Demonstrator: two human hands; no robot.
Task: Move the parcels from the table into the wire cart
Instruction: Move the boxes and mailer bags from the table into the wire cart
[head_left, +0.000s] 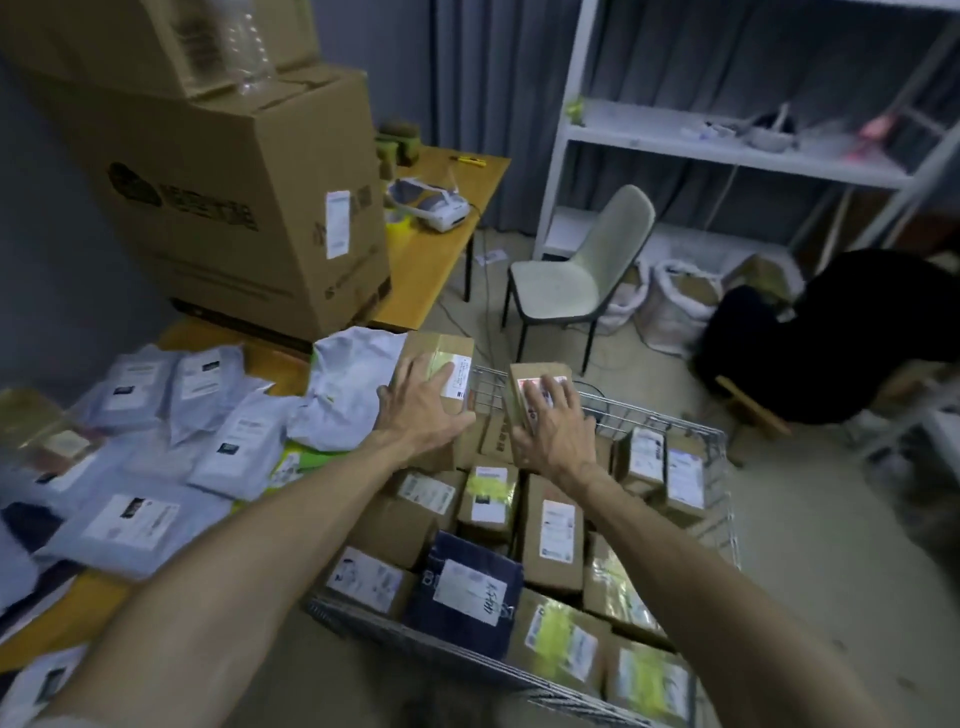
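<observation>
While grey mailers (156, 441) lie on the table (98, 592), we press our left hand (421, 410) and right hand (553, 431), fingers spread flat, each on a cardboard parcel (441, 353) at the wire cart's (722, 467) far end.

surface (291, 364): left of wire cart (719, 467), mailer bags (202, 415) spread on it, big cartons (234, 197) stacked at its back
wire cart: boxes (550, 525) packed inside
my left hand (421, 400): on box at cart's far-left corner
my right hand (556, 431): on upright box, cart's far end
chair (576, 270): behind cart, shelving (727, 150) behind it
</observation>
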